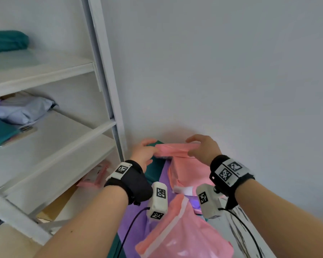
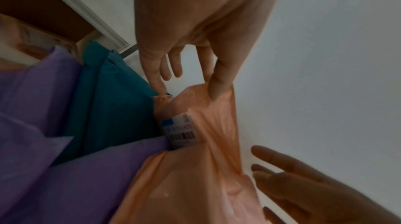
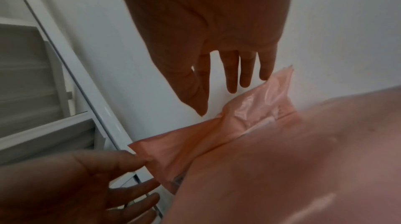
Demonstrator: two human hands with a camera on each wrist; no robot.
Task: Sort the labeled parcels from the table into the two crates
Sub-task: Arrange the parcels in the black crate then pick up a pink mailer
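Currently, pink parcel (image 1: 177, 148): far end of parcel pile, against wall.
Left hand (image 1: 142, 153): fingers (image 2: 219, 87) pinching its left corner.
Right hand (image 1: 203, 148): fingers spread, loose, just above its right edge.
Neighbours: teal parcel (image 1: 154, 170), purple parcel (image 1: 138, 216) beneath.
Shelving (image 1: 50, 116): left.

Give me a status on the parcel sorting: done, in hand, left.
Done: cannot tell; no crate is in view. In hand: the left hand pinches the far pink parcel by its edge, while the right hand hovers open over it. Left: purple parcel, teal parcel and near pink parcel.
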